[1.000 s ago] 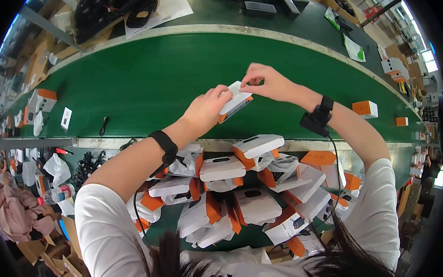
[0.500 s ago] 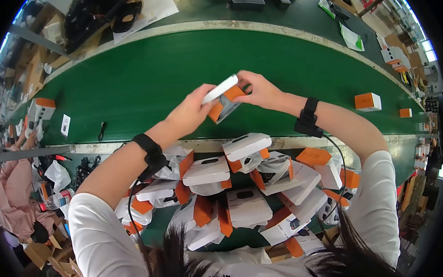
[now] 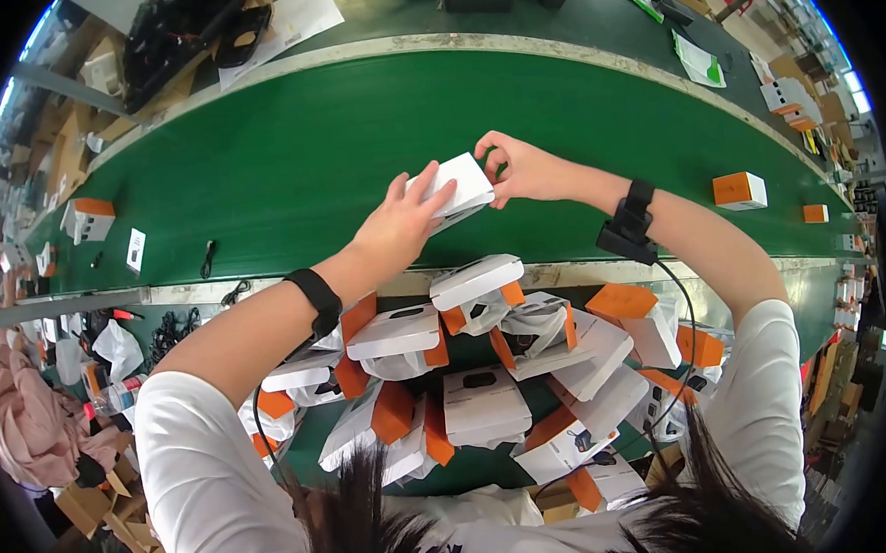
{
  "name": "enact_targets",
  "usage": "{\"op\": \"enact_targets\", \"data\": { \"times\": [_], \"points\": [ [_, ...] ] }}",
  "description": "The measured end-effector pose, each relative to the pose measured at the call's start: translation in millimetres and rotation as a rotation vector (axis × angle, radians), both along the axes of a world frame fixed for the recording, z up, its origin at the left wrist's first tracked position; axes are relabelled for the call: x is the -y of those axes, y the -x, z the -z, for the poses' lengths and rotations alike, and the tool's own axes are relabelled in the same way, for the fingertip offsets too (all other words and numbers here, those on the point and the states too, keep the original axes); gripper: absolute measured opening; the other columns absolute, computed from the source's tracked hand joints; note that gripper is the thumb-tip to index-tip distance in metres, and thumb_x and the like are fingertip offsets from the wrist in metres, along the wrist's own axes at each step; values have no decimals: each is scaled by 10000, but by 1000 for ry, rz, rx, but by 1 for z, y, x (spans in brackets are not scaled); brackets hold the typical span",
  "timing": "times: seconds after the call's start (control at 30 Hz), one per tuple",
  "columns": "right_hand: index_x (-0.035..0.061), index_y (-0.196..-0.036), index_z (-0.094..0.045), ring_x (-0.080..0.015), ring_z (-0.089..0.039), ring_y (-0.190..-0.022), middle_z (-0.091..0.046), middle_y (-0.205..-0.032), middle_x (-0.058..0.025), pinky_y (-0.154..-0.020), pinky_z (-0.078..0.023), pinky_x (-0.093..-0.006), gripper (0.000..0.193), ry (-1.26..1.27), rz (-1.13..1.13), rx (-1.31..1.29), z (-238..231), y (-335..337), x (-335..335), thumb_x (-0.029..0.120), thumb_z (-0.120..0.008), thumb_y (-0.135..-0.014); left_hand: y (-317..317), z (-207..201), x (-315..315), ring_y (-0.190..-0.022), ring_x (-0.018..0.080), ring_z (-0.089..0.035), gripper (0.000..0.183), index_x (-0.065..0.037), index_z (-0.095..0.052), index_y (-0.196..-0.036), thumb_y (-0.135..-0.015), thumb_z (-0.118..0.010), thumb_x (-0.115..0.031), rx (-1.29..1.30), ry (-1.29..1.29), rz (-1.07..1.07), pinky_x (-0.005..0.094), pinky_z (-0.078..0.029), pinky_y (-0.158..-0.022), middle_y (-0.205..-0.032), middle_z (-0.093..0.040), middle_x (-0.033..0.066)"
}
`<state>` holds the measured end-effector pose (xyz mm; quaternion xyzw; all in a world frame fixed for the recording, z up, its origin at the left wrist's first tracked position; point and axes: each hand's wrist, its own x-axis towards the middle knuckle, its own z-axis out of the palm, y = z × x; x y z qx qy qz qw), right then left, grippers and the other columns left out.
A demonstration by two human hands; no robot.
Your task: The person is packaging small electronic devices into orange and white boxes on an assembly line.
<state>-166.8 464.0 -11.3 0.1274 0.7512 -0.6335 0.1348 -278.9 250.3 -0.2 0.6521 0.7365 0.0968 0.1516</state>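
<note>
Green belting (image 3: 287,174) fills most of your view, curving wide from left to right, and it is the biggest thing in front of you. Below its near edge lies a heap of white-and-orange boxes (image 3: 484,394), piled loosely at all angles, some with flaps open and clear bags showing between them. Your two forearms reach over that heap, each with a black band at the wrist.

Between your hands, above the belt and just past its near edge, you hold a small white box (image 3: 451,189). It is flat and rectangular, its broad plain white face turned up toward you and tilted a little, with a thin darker side edge showing along its lower rim. No orange shows on it from here.

Your left hand (image 3: 400,224) is closed on the box's left end, fingers lying over the top face. Your right hand (image 3: 519,167) pinches its right corner between thumb and fingertips.

Farther right on the belt, well apart from your hands, sits a single orange-topped box (image 3: 740,190), and a smaller orange box (image 3: 815,213) lies beyond it.
</note>
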Motion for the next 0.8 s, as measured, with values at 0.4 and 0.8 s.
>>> {"op": "enact_targets", "data": {
  "times": [0.4,0.8],
  "points": [
    [76,-1223,-479,-224,-557,-1001,-440,-1249,-121,-744,-500,-304,504,-223,-218,-85,-23,-6,-15,18,-608,-739,-10,3,-8,-1042,381,-446,549,-127,-338,-1315,-813,-555,-75,-145,-74,20,399,-447,-872,-1328,-310,199],
    [87,-1123,-539,-217,-581,-812,-502,-1035,-95,-727,-490,-310,373,-385,-316,-329,-11,-18,-8,97,-640,-764,-12,12,-8,-1194,415,-331,593,-175,-265,-1364,-837,-521,-82,-124,-118,48,453,-375,-958,-1368,-249,200]
  ]
}}
